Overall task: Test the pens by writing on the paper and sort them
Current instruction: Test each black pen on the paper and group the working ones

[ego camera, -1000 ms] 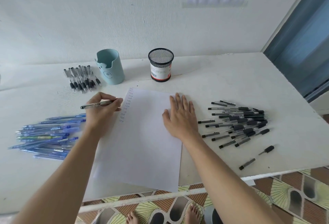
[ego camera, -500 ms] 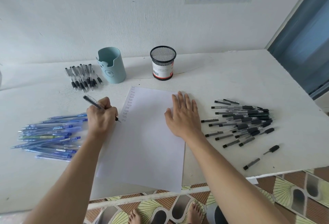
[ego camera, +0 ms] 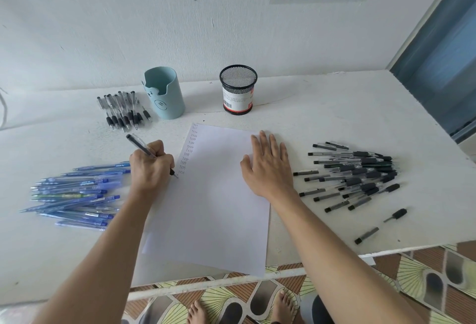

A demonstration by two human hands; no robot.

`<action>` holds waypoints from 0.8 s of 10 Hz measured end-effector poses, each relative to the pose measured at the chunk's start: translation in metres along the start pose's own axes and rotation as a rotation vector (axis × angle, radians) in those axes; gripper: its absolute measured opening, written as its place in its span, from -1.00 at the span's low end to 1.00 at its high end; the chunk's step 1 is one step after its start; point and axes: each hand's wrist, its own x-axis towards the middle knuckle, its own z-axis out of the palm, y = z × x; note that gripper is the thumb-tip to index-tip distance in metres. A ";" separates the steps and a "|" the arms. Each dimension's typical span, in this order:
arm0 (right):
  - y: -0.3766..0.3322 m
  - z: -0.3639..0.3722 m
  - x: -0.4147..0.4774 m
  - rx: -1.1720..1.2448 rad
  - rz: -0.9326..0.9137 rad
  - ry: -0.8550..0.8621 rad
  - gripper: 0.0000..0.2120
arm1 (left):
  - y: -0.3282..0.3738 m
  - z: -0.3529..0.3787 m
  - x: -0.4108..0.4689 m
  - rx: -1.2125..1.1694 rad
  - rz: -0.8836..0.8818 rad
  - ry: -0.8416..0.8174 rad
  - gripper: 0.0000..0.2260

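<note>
A white sheet of paper [ego camera: 211, 195] lies in the middle of the table, with a column of small "test" words down its left edge. My left hand [ego camera: 152, 166] grips a black pen [ego camera: 140, 146] in a writing hold, its tip touching the paper just below the last word. My right hand [ego camera: 268, 166] lies flat with straight fingers on the paper's right edge. A pile of black pens [ego camera: 355, 177] lies to the right, a pile of blue pens [ego camera: 77, 192] to the left, and a small row of black pens [ego camera: 121, 111] sits at the back left.
A light blue pen cup [ego camera: 163, 93] and a black mesh pen cup [ego camera: 238, 89] stand at the back near the wall. Two loose pen pieces [ego camera: 381, 225] lie near the table's front right edge [ego camera: 386, 251]. Bare feet show on the patterned floor below.
My left hand turned the pen from lying sideways into a writing hold and brought its tip down to the paper's left edge. My right hand stayed flat on the paper.
</note>
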 end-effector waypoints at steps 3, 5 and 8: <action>-0.001 0.000 -0.001 0.015 -0.001 0.012 -0.40 | -0.006 0.001 0.004 0.001 0.005 -0.027 -0.78; -0.001 -0.001 -0.002 0.015 0.000 0.016 -0.40 | -0.007 0.002 0.005 0.031 0.016 -0.036 -0.78; -0.001 0.000 -0.001 0.012 0.003 0.018 -0.40 | -0.003 0.003 0.001 -0.011 0.001 -0.074 -0.76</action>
